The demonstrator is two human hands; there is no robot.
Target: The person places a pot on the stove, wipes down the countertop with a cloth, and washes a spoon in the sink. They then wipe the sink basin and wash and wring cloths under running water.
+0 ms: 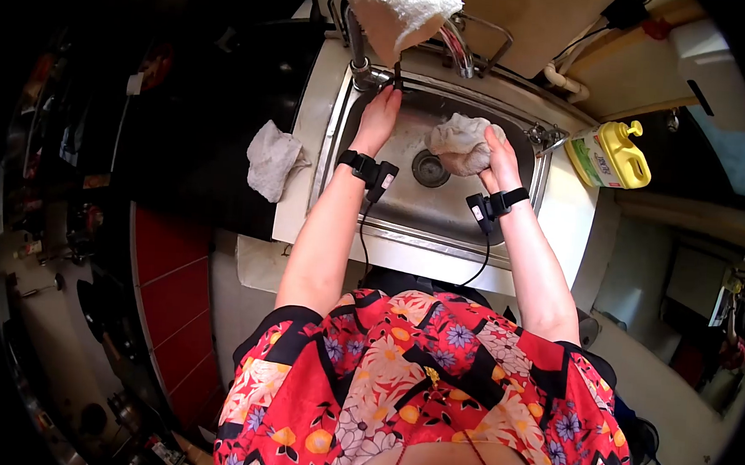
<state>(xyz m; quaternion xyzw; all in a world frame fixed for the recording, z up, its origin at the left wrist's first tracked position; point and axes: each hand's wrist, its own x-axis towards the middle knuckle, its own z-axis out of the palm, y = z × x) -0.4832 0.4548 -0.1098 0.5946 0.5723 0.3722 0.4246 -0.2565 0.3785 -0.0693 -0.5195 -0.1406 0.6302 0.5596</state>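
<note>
My right hand is closed round a bunched, damp-looking pale cloth, held over the sink near its drain. My left hand reaches to the back left corner of the sink. Its fingers are stretched out, with the tips at a dark lever beside the tap base; whether they press on it I cannot tell. Above, a white towel hangs over the tap's pipework and hides part of it. The chrome spout points down towards the basin.
Another crumpled cloth lies left of the sink, on the edge of the dark worktop. A yellow jug stands on the right of the counter, beside a small metal fitting. Cables hang from both wrist straps at the sink's front edge.
</note>
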